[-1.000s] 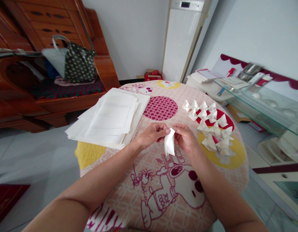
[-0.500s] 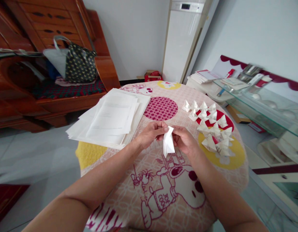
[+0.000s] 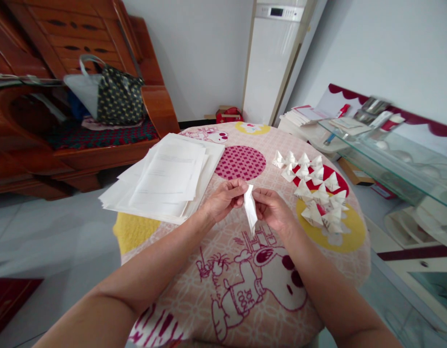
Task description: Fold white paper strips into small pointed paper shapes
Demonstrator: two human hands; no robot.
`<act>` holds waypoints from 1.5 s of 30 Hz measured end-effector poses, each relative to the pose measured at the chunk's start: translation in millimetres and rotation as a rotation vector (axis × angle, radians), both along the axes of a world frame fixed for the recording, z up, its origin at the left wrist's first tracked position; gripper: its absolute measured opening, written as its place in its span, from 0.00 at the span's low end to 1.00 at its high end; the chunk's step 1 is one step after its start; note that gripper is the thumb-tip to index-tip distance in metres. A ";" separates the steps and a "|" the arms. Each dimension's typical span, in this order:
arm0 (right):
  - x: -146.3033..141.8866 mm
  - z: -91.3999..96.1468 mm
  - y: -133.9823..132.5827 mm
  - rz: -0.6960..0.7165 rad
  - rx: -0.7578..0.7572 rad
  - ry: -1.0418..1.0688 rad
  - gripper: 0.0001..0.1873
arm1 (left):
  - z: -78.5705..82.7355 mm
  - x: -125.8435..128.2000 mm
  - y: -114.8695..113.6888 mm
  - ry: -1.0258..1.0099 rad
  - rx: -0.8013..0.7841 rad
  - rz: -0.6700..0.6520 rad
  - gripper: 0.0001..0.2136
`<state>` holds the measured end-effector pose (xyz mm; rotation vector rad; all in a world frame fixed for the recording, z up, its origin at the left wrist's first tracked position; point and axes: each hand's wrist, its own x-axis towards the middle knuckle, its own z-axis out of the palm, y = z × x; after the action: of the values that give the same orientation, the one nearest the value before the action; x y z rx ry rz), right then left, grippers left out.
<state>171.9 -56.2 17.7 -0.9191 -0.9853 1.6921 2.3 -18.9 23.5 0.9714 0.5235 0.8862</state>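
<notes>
A small folded piece of white paper (image 3: 250, 210) hangs upright between my hands above the table, its narrow side turned toward me. My left hand (image 3: 229, 197) pinches its upper left part between thumb and fingers. On the other side, my right hand (image 3: 273, 208) has its thumb and fingers closed at the paper's right edge. Several folded paper boats (image 3: 320, 193) stand in rows to the right of my right hand. Left of my hands lies a stack of paper sheets (image 3: 165, 176), some with printed lines.
A patterned cloth (image 3: 194, 270) covers the round table. Beyond its right edge stands a glass shelf (image 3: 394, 159) with cups and papers. At the left is a wooden bench (image 3: 107, 154) bearing a dotted bag (image 3: 121, 94). A tall white appliance (image 3: 269, 63) stands behind.
The folded paper has turned so that its broad face shows less and it looks narrower. Both hands have shifted very slightly and still hold it.
</notes>
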 end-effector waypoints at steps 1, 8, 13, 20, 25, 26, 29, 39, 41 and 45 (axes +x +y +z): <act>-0.1 -0.2 0.1 0.005 -0.006 0.004 0.17 | 0.2 0.0 -0.2 -0.007 -0.015 -0.011 0.18; -3.2 -9.8 1.5 0.015 -0.035 0.032 0.16 | 0.6 2.0 1.3 -0.068 -0.064 -0.017 0.18; -3.4 -15.8 2.4 0.011 -0.039 0.032 0.15 | 2.1 2.6 1.2 -0.117 -0.080 0.013 0.19; -6.6 -15.7 1.4 0.005 -0.050 0.083 0.14 | 0.6 3.5 1.4 -0.121 -0.117 0.055 0.18; -11.6 -7.4 -2.1 0.020 -0.087 0.109 0.13 | 1.4 2.8 1.8 -0.138 -0.118 0.089 0.18; -12.3 -5.9 -2.5 0.028 -0.085 0.114 0.13 | 1.7 2.6 2.0 -0.151 -0.127 0.090 0.17; -13.5 -4.0 -2.6 0.046 -0.067 0.114 0.13 | 1.8 1.6 2.9 -0.172 -0.156 0.068 0.17; -13.5 -6.5 -2.5 0.048 -0.055 0.083 0.13 | 0.7 -3.1 5.9 -0.066 -0.091 -0.001 0.20; -14.4 -7.0 -2.8 0.020 -0.060 0.068 0.13 | 0.6 -2.5 6.4 -0.054 -0.076 0.060 0.19; -17.5 -8.7 -2.9 -0.016 -0.016 0.027 0.11 | 0.4 -1.0 6.8 -0.050 -0.055 0.228 0.16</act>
<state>154.3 -59.0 8.9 -0.9101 -0.9454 1.6973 1.3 -12.0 24.0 0.8481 0.6210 1.0922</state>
